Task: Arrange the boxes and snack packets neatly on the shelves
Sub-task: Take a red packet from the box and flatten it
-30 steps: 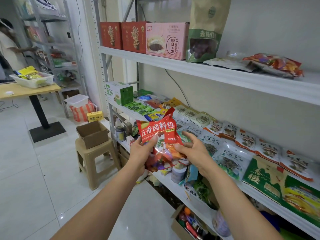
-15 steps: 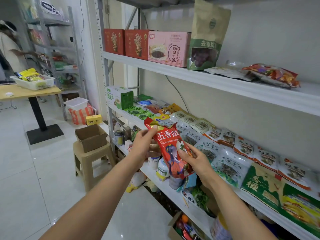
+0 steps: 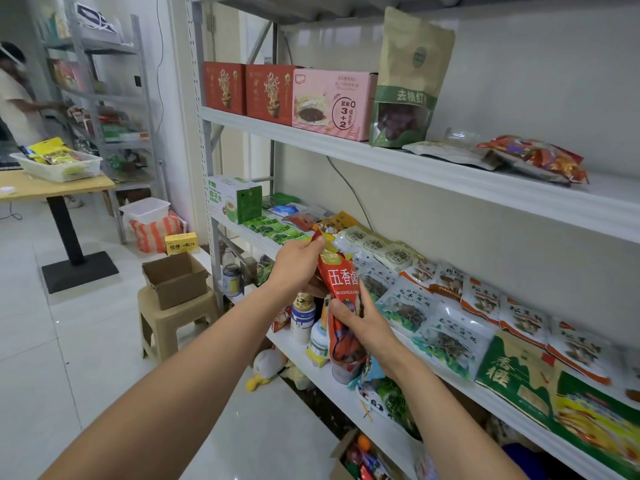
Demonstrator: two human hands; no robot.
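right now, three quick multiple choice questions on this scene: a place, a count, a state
1. Where is the pink box? A upper shelf; B stool; C floor.
2. How many red boxes stand beside it? A one; B two; C four.
3. The red packet is: A lying on a shelf; B in one hand; C in both hands.
1 A, beside the tall green pouch; 2 B, two side by side; 3 C, left hand grips its top, right hand its lower part.

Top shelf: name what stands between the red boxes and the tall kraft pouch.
A pink snack box stands there, flanked by the right-hand red box and the kraft pouch; the head view shows it.
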